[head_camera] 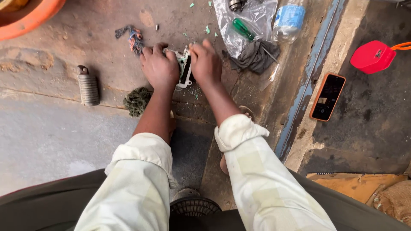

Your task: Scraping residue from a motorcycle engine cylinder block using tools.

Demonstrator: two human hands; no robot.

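My left hand (159,68) and right hand (206,64) both squeeze the small metal part (185,70), pressing it on the floor (51,128) so it stays put.

on the floor (64,128), the small metal part (185,68) lies at the centre, the left hand (159,67) touching it at nine o'clock, the right hand (206,63) at three. the coil spring (88,87) lies well apart at nine, the scouring pad (137,101) near at eight. the rag scrap (133,38) sits at ten. the plastic bag (248,23), with the screwdriver (242,29) on it, lies at one; the cloth (256,56) just beside at three; the phone (327,96) well apart at four.
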